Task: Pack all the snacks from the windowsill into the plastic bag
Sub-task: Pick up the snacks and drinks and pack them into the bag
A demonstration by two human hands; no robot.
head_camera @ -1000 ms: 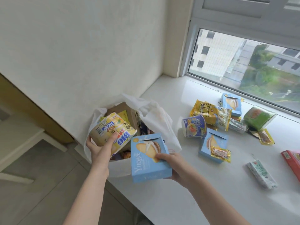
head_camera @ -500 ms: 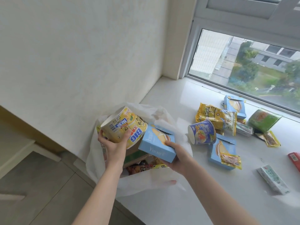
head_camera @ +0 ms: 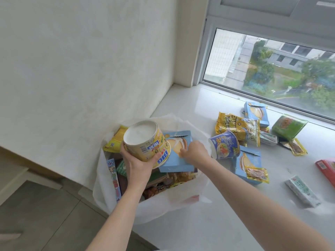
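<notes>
Head view: the left hand [head_camera: 137,160] grips a yellow noodle tub [head_camera: 146,142] over the plastic bag [head_camera: 108,187]; the right hand [head_camera: 194,153] pinches a blue box [head_camera: 178,160] into it. Several snacks are packed; beyond the right hand, a noodle cup [head_camera: 224,146], more boxes and packets wait on the windowsill [head_camera: 235,214].

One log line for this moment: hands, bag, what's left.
left hand holds yellow noodle bowl over plastic bag | right hand sets blue box into bag | windowsill: snacks left
</notes>
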